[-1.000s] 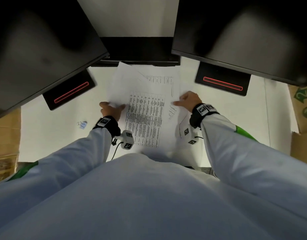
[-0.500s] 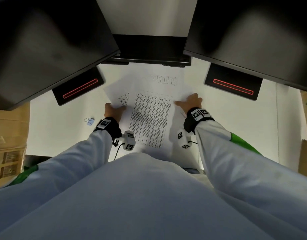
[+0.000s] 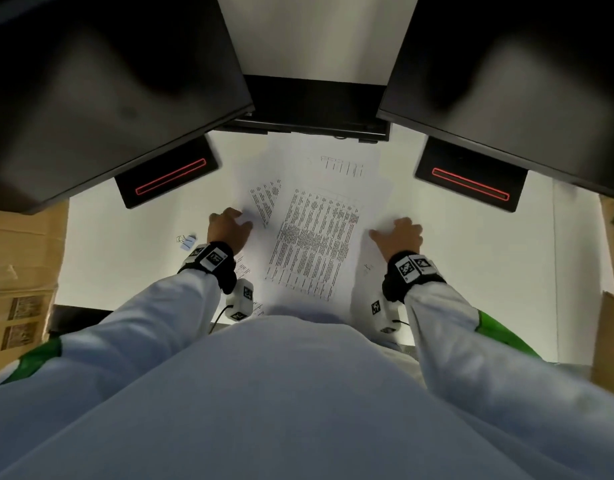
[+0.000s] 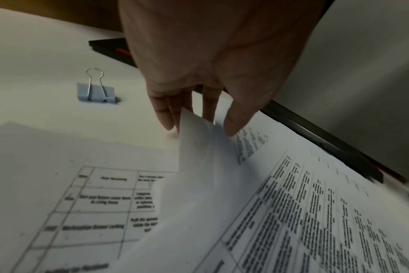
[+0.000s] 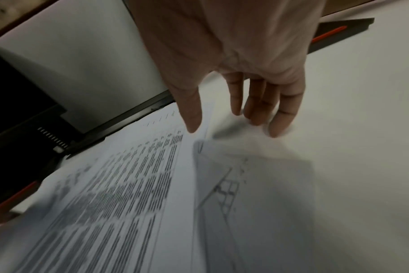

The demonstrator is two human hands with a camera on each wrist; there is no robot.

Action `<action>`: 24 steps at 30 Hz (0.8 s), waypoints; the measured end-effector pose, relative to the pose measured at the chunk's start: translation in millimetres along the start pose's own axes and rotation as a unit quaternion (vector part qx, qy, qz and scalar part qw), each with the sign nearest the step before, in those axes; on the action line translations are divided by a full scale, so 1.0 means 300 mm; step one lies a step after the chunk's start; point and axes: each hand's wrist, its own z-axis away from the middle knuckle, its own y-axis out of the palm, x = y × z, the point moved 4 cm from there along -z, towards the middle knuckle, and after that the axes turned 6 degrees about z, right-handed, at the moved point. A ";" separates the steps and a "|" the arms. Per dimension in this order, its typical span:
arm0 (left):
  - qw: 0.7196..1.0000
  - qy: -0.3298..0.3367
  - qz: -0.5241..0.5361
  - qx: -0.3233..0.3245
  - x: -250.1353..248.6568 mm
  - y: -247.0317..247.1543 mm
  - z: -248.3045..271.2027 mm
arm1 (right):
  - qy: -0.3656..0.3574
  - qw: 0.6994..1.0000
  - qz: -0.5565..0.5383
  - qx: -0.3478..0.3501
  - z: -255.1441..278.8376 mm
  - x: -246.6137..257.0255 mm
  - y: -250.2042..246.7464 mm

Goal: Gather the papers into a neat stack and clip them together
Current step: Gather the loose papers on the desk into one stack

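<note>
Several printed papers (image 3: 316, 244) lie fanned and overlapping in the middle of the white desk (image 3: 125, 244). My left hand (image 3: 229, 226) is at their left edge. In the left wrist view it (image 4: 199, 127) pinches the raised corner of one sheet (image 4: 199, 147) between thumb and fingers, above a sheet printed with a table (image 4: 93, 199). My right hand (image 3: 399, 235) is at the right edge, with straight fingers (image 5: 276, 120) touching the desk beside the top sheet (image 5: 128, 184). A grey binder clip (image 3: 187, 241) (image 4: 96, 92) lies just left of my left hand.
Two dark monitors hang over the desk, and their stand bases with red lines (image 3: 167, 174) (image 3: 471, 183) flank the papers. A dark base (image 3: 316, 112) sits behind the papers. Cardboard boxes stand at the left (image 3: 21, 265) and right (image 3: 610, 306) desk ends.
The sheet held by my left hand has swung down and in toward the pile. My right hand has slid out to the pile's right edge. The papers overlap more.
</note>
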 end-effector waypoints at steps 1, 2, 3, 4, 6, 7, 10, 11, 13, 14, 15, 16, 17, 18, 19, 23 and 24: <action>1.000 0.001 0.011 -0.005 -0.004 0.004 0.001 | -0.007 1.000 0.003 0.010 0.021 0.000 0.010; 0.999 -0.006 0.034 0.004 -0.011 0.016 0.013 | -0.022 0.999 -0.006 0.030 0.037 0.008 0.031; 0.998 -0.018 0.060 0.015 -0.018 0.030 0.020 | -0.041 0.998 -0.020 0.053 0.051 0.024 0.050; 0.997 -0.029 0.070 0.023 -0.029 0.045 0.027 | -0.056 0.995 -0.035 0.076 0.060 0.044 0.067; 0.999 -0.027 0.024 0.039 -0.046 0.060 0.032 | -0.080 0.988 -0.066 0.116 0.070 0.086 0.072; 0.999 -0.026 -0.010 0.037 -0.049 0.057 0.028 | -0.088 0.985 -0.079 0.123 0.070 0.099 0.062; 0.998 -0.038 -0.051 0.010 -0.038 0.031 0.008 | -0.074 0.995 -0.048 0.047 0.053 0.068 0.011; 0.998 -0.039 -0.043 0.004 -0.027 0.028 -0.006 | -0.055 0.998 -0.025 0.023 0.053 0.045 0.002; 0.999 -0.050 0.002 0.004 -0.017 0.027 -0.019 | -0.041 0.999 0.003 0.016 0.065 0.014 0.010; 0.998 -0.061 0.025 0.017 -0.018 0.034 -0.018 | -0.046 0.999 0.003 0.024 0.071 0.009 0.023; 0.995 -0.071 0.056 0.031 -0.021 0.046 -0.022 | -0.050 0.998 -0.007 0.038 0.074 0.011 0.034; 0.991 -0.083 0.094 0.047 -0.023 0.061 -0.021 | -0.047 0.997 -0.022 0.061 0.076 0.019 0.043; 0.984 -0.098 0.134 0.063 -0.020 0.076 -0.022 | -0.042 0.994 -0.036 0.093 0.076 0.029 0.050; 0.979 -0.108 0.154 0.076 -0.012 0.091 -0.022 | -0.041 0.991 -0.036 0.125 0.076 0.039 0.054; 0.975 -0.120 0.164 0.089 -0.007 0.105 -0.022 | -0.047 0.987 -0.018 0.151 0.074 0.049 0.056; 0.990 -0.110 0.053 0.068 -0.016 0.106 0.010 | -0.109 0.977 0.127 0.129 0.071 0.067 0.045; 0.994 -0.095 -0.016 0.043 -0.020 0.094 0.020 | -0.123 0.974 0.152 0.116 0.073 0.070 0.046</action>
